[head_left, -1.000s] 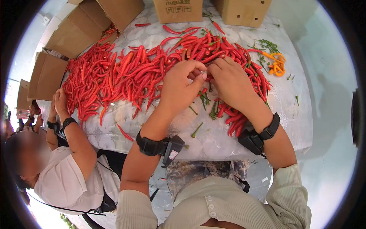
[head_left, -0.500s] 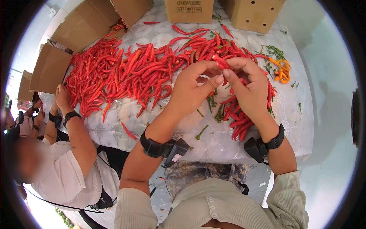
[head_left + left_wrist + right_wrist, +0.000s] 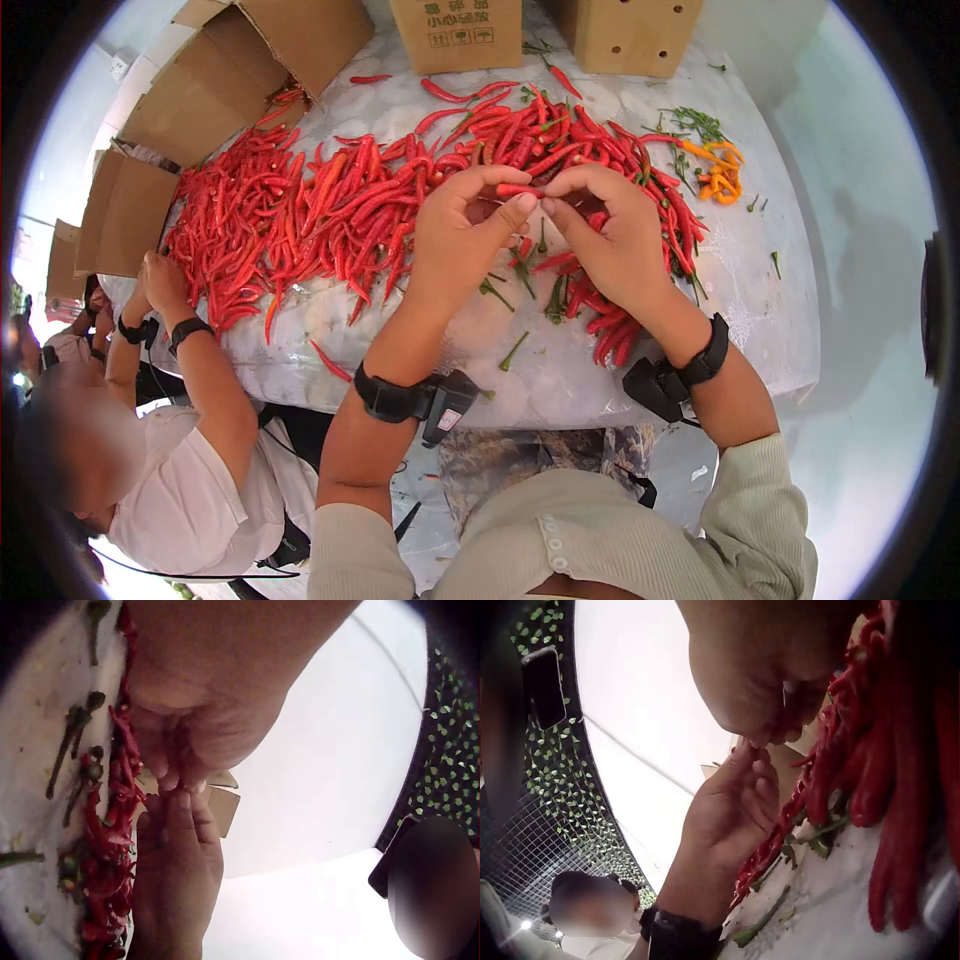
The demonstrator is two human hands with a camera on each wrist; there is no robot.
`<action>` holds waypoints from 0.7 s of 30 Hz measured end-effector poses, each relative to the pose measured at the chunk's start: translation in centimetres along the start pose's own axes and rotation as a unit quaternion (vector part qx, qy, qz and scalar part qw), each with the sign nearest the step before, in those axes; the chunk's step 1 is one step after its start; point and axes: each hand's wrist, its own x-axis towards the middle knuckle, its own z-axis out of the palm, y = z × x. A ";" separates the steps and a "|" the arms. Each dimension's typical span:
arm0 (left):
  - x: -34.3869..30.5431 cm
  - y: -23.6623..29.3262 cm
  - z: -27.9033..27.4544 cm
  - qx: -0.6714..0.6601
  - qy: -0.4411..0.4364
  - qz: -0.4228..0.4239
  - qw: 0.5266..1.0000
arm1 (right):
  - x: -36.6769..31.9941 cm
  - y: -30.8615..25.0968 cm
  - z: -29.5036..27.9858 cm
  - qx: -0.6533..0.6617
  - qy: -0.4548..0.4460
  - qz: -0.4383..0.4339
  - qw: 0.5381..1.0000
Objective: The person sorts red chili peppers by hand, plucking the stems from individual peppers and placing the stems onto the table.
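Observation:
In the head view a red chili pepper (image 3: pixel 518 190) lies between the two hands above the front of the red chili pile (image 3: pixel 370 190). My left hand (image 3: pixel 455 235) pinches it between thumb and fingers. The thumb and fingertips of my right hand (image 3: pixel 615 235) meet at its right end, close to the left thumb. Both wrist views show the fingertips of the two hands together, the left hand (image 3: pixel 731 802) and the right hand (image 3: pixel 176 855), with the pepper mostly hidden. Loose green stems (image 3: pixel 515 350) lie on the table below the hands.
Cardboard boxes (image 3: pixel 460 35) stand along the table's back, and open ones (image 3: pixel 125 210) at the left. Orange peppers (image 3: pixel 722 180) and green stems (image 3: pixel 697 124) lie at the right. Another person (image 3: pixel 190 460) works at the table's left side. More red peppers (image 3: pixel 615 335) lie near the right forearm.
Both hands came up from the pile with a red pepper, then moved slightly left and lower. The pepper has turned from steeply angled to nearly level between the fingertips.

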 end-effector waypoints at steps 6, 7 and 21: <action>0.6 -0.4 -1.7 0.097 0.150 0.099 0.979 | -0.2 0.0 0.1 -0.097 -0.030 -0.048 0.994; 0.7 0.0 -2.3 0.128 0.205 0.114 0.964 | -0.4 0.1 -0.3 -0.147 -0.063 -0.066 0.985; 0.6 0.1 -3.2 0.140 -0.005 0.141 0.980 | -0.5 -1.0 -1.1 0.017 0.001 0.001 1.000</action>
